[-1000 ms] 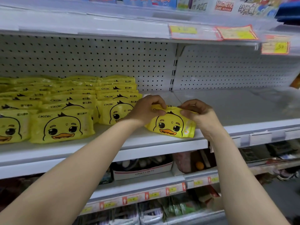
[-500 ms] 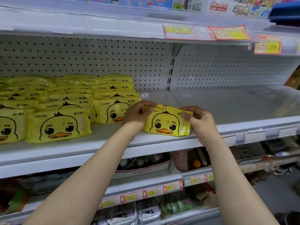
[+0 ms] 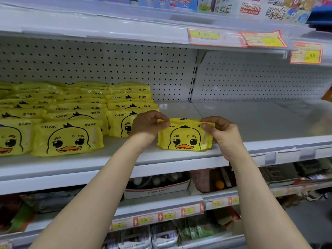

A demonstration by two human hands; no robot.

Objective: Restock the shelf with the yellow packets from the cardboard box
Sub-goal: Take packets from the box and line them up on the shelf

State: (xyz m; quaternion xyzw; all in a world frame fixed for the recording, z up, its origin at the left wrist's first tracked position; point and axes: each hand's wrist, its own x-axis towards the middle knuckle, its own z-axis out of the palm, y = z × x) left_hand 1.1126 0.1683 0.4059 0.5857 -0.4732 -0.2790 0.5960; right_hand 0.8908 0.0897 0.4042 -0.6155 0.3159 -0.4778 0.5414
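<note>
Two pinches on packet [image 3: 185, 138] top corners: left hand [image 3: 150, 125], right hand [image 3: 221, 133]. Square it to shelf [image 3: 260, 123] front edge; release together.

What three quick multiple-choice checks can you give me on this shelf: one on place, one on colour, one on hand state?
1. Where is the held packet?
A. on the bottom shelf
B. on the middle shelf, right of the stocked rows
C. atop the rows

2. What colour is its duck's bill?
A. blue
B. green
C. orange

3. How are the left hand and right hand?
A. both pinch its top corners
B. both open, off it
C. only the left touches it

Answers: B, its base meets the shelf beside the rows; C, the bill is orange on yellow; A, fingers and thumbs close on the upper edge.
</note>
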